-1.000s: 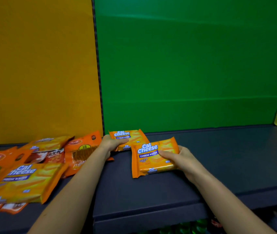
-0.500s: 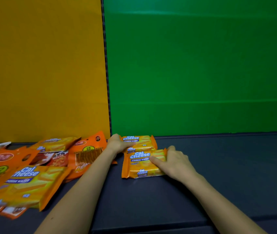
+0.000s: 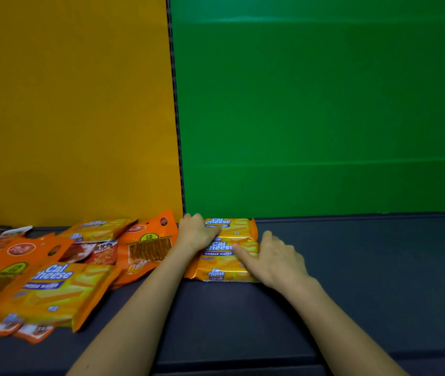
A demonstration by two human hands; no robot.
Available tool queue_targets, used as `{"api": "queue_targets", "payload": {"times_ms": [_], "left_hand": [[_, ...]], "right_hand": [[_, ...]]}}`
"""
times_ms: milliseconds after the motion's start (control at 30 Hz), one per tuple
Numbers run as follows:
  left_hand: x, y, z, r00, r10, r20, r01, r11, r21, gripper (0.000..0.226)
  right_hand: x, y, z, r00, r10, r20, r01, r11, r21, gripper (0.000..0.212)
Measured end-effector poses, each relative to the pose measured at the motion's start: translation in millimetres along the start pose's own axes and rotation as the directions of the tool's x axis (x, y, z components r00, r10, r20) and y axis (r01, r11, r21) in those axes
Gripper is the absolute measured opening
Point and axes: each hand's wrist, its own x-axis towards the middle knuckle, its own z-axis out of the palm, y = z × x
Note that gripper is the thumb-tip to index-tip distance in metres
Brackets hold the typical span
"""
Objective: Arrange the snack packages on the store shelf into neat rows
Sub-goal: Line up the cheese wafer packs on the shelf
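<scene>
While the left hand point(image 3: 196, 235) grips the rear pack point(image 3: 239, 227), the right hand point(image 3: 273, 259) presses straight-fingered on the glossy orange, blue-lettered front pack point(image 3: 216, 265).

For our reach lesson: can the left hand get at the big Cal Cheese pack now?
Probably yes: the big pack lies uncovered, on top, once the left hand releases the back pack.

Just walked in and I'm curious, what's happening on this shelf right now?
A person is lining up snack packs on a dark shelf. The left hand holds the left end of the rear Cal Cheese pack by the green back panel. The right hand rests on the front Cal Cheese pack, which touches the rear one. A jumbled pile of orange packets lies to the left, not yet sorted.
</scene>
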Motion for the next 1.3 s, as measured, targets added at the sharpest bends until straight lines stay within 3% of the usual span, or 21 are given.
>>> {"api": "queue_targets", "payload": {"times_ms": [100,300,600,800,900,1067,1300], "left_hand": [[-16.4,-2.2,-19.2,0.988,0.088,-0.131,-0.083,0.996,0.037,0.054],[-82.5,-31.7,-72.8,0.939,0.181,-0.291,-0.139,0.977,0.161,0.027],[-189.1,-112.8,-114.2,0.893,0.015,-0.45,0.035,0.994,0.103,0.014],[-218.4,-168.6,-139.2,0.894,-0.07,-0.442,0.133,0.985,0.112,0.013],[-218.7,-197.9,-152.5,0.882,-0.074,-0.466,0.14,0.984,0.11,0.01],[-195.9,-247.5,-177.6,0.919,-0.017,-0.394,0.063,0.993,0.104,0.012],[-152.7,-295.9,-201.8,0.93,0.164,-0.33,-0.128,0.983,0.129,0.01]], "right_hand": [[-7.4,12.2,-12.3,0.992,-0.076,-0.097,0.078,0.997,0.008,0.062],[-31.6,29.4,-30.6,0.912,-0.3,-0.28,0.354,0.92,0.168,0.023],[-68.3,-19.5,-15.6,0.828,-0.515,-0.222,0.561,0.755,0.34,0.008],[-81.6,-74.3,2.8,0.765,-0.624,-0.16,0.629,0.673,0.389,0.011],[-83.4,-105.6,15.6,0.773,-0.623,-0.119,0.612,0.682,0.4,0.02],[-84.8,-161.1,37.6,0.886,-0.45,0.114,0.414,0.877,0.243,0.055],[-90.5,-233.6,61.4,0.991,-0.132,0.026,0.132,0.991,0.033,0.096]]}}
